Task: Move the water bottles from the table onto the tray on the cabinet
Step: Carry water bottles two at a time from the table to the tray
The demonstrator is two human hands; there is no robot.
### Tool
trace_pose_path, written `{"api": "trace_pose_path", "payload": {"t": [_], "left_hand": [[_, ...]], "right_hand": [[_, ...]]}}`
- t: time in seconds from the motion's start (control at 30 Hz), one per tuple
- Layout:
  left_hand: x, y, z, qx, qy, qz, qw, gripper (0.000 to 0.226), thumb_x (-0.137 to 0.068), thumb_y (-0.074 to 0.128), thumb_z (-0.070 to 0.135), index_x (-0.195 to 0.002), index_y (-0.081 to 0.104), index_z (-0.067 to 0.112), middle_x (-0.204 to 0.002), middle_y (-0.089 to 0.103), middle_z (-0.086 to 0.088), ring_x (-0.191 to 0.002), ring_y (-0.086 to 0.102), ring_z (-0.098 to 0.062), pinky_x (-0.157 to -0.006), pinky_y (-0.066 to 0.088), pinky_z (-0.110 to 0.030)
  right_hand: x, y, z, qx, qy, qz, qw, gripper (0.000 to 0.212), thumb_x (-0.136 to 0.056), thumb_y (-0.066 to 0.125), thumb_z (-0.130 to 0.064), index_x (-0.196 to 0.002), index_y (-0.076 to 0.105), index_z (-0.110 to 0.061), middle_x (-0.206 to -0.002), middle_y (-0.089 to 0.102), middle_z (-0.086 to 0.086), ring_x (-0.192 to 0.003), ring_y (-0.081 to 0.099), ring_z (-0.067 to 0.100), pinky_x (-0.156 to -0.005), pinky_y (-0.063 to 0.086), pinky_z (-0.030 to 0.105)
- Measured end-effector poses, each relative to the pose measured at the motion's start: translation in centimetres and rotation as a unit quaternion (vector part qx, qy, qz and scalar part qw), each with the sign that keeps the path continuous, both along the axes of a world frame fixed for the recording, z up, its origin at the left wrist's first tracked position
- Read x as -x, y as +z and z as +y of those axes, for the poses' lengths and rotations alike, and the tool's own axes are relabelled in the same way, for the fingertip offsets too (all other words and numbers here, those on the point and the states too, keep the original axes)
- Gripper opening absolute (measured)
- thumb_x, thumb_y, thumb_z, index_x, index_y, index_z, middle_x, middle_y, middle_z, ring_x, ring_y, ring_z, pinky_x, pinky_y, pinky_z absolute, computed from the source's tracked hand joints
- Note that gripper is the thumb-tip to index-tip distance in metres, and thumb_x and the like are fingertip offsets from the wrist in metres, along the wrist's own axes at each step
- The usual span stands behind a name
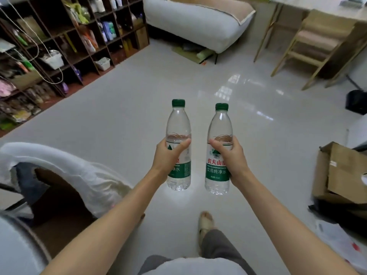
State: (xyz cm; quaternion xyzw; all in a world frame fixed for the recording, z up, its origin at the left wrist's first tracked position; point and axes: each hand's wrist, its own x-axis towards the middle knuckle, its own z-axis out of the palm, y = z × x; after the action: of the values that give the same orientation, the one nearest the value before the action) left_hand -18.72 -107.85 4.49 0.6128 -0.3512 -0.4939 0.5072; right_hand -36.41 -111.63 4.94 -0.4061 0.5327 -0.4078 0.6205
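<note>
Here, a pale glossy floor (pixel 123 108) takes up most of the room, lit with window reflections toward the right. Along the left wall stands a dark wooden shelf unit (pixel 65 36), its cubbies crowded with packets, bottles and small white baskets. A white sofa (pixel 196 22) sits at the far side, and a light wooden chair (pixel 309 42) stands to the right beside a pale worktop (pixel 327 4). A flattened cardboard box (pixel 337 173) lies on the floor at the right edge; a white padded cover (pixel 65 171) drapes over furniture at the lower left.

The person stands mid-floor, both bare arms extended forward, one sandalled foot (pixel 205 223) visible below.

The left hand (pixel 168 155) holds the left water bottle (pixel 178 124) upright, fingers clamped round its labelled middle, thumb across the front. The right hand (pixel 230 155) holds the right water bottle (pixel 217 169) likewise, fingers wrapped tight round the body, thumb on the label. Both bottles are clear, green-capped, green-labelled, carried above the floor, side by side and apart from each other. The tray and cabinet cannot be identified from this position.
</note>
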Motion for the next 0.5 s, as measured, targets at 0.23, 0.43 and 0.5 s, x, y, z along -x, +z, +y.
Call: {"api": "trace_pose_path", "payload": {"t": [0.23,0.43,0.5], "left_hand": [[-4.2,-0.7,-18.9,-0.004,0.049,0.022,0.999,0.033,-0.083,0.071,0.028,-0.110,0.065,0.011,-0.096,0.074,-0.008,-0.086,0.071,-0.027,-0.074,0.058,-0.038],[-11.2,1.1,-32.8,-0.011,0.131,0.025,0.991,0.029,-0.083,0.071,0.025,-0.107,0.066,0.009,-0.090,0.073,-0.008,-0.080,0.071,-0.026,-0.072,0.057,-0.036],[-14.2,1.3,-36.3,-0.013,0.158,0.030,0.987,0.024,-0.083,0.071,0.025,-0.102,0.066,0.010,-0.083,0.072,-0.005,-0.074,0.070,-0.023,-0.068,0.056,-0.034]], "right_hand": [[-4.4,-0.7,-19.6,0.004,0.013,0.006,1.000,0.042,-0.076,0.077,-0.024,-0.109,0.054,-0.013,-0.102,0.068,0.016,-0.083,0.070,0.030,-0.073,0.060,0.043],[-11.5,1.4,-36.9,-0.001,0.086,0.010,0.996,0.041,-0.078,0.076,-0.023,-0.111,0.053,-0.015,-0.099,0.069,0.013,-0.078,0.071,0.027,-0.070,0.060,0.040],[-14.8,1.7,-41.7,-0.005,0.110,0.008,0.994,0.037,-0.079,0.075,-0.024,-0.109,0.054,-0.018,-0.097,0.069,0.012,-0.075,0.070,0.025,-0.068,0.060,0.038]]}}
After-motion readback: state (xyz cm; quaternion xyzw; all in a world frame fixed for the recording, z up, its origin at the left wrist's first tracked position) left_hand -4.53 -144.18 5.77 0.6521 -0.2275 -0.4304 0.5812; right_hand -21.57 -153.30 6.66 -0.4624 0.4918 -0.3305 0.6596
